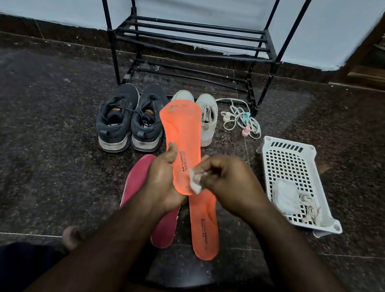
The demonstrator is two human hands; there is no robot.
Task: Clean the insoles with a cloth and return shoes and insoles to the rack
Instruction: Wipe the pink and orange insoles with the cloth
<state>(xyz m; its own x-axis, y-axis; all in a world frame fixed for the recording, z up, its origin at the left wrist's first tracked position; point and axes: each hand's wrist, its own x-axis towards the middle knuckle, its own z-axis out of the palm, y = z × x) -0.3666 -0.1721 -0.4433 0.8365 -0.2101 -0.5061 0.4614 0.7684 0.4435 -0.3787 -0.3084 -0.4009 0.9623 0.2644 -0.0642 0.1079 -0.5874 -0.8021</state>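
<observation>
Nearest the camera, an orange insole (178,144) was gripped upright at its heel by the left hand (162,178), while a small white cloth (195,179) was pinched against it by the right hand (228,181); wiping was judged underway, with strokes toward the soiled toe wanted next. A second orange insole (203,231) and a red insole (165,229) lay on the floor, dark shoes (129,119) and white shoes (205,121) were set before the rack (194,38), and a basket (290,145) and a cord (240,117) were left beside

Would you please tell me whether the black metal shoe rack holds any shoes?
None visible: the black metal shoe rack's visible shelves are bare; dark grey sneakers and white sneakers stand on the floor before it.
</observation>
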